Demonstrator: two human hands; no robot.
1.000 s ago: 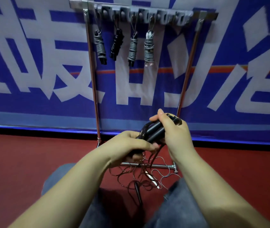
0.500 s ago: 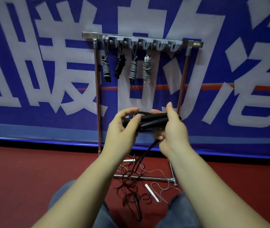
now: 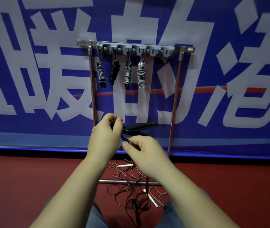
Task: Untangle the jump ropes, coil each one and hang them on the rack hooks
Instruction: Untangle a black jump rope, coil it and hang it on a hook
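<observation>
Currently: black jump rope handles (image 3: 141, 128) gripped at one end by left hand (image 3: 105, 137); right hand (image 3: 145, 150) pinches its cord (image 3: 129, 142) just below.

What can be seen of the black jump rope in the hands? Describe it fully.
The black jump rope has two slim, matte black handles lying side by side, near horizontal, pointing right. The left hand grips their left end; the right hand pinches its thin dark cord just below. The cord drops behind the right hand toward the tangle on the red floor.

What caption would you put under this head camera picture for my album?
Two hands wind a black jump rope's handles below a rack holding four coiled ropes.
</observation>
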